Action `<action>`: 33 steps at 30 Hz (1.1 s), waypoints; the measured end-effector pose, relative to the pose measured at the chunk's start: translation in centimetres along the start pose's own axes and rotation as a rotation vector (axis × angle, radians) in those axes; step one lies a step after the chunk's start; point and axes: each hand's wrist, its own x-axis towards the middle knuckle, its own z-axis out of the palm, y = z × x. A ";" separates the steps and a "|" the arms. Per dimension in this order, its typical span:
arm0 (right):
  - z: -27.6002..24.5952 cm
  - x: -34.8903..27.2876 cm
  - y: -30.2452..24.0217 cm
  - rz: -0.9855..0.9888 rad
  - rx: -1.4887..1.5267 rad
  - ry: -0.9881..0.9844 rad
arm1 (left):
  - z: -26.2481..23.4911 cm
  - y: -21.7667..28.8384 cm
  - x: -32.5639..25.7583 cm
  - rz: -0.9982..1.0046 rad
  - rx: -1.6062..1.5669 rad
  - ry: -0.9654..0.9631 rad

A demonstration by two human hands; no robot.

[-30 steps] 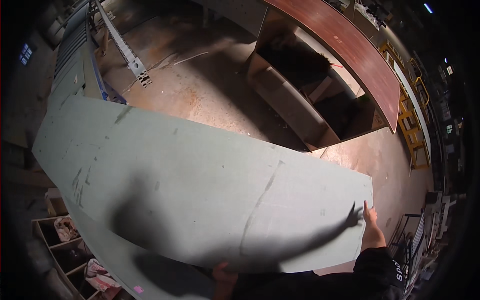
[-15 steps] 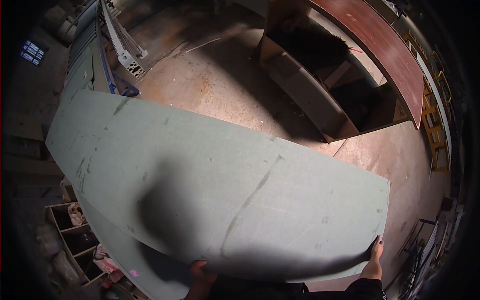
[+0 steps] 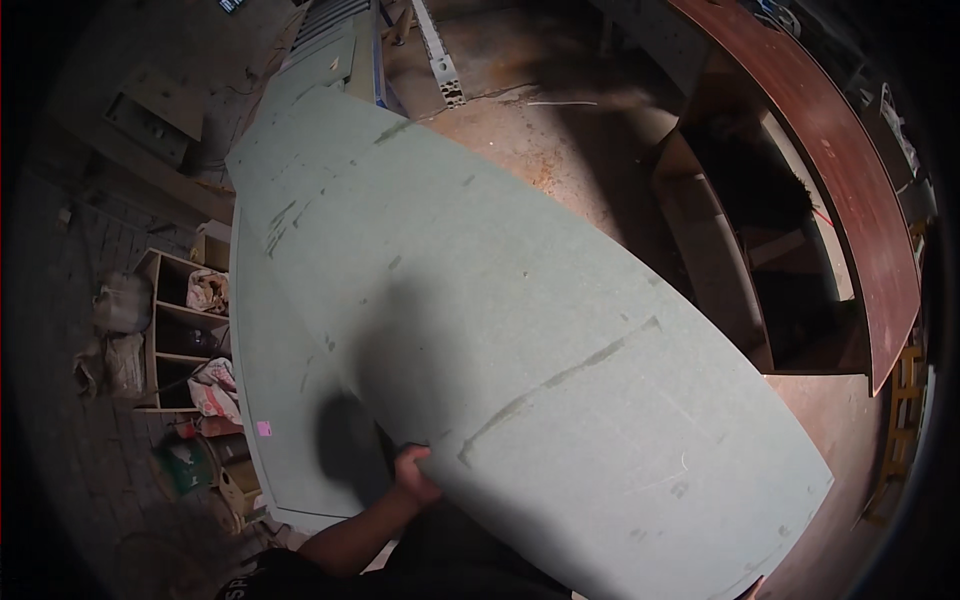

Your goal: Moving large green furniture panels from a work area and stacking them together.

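Note:
A large flat pale green board point(image 3: 560, 330), marked with dark smears, fills the middle. My left hand point(image 3: 415, 474) is closed on its near edge, thumb over the top face and the other fingers hidden beneath. At the lower right, only a bit of my right hand point(image 3: 752, 590) shows, gripping the board's right end by the edge. A second pale green panel point(image 3: 290, 390) lies under the board on the left, bearing a small pink sticker point(image 3: 264, 429). My shadow falls across both.
To the right stands a wooden cabinet with a reddish-brown top point(image 3: 850, 170) and dark open compartments. A roller conveyor point(image 3: 325, 30) runs at the far left. Beside the panel on the left is a shelf unit point(image 3: 185, 357) holding bags, near a green container point(image 3: 185, 465).
The board has swung clockwise in view, its right end coming down and nearer while more of the panel beneath shows. My right hand has dropped almost out of the picture.

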 end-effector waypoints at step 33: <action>-4.7 -4.8 14.6 -0.525 0.312 -0.670 | -24.4 -24.0 -24.2 0.420 0.885 0.306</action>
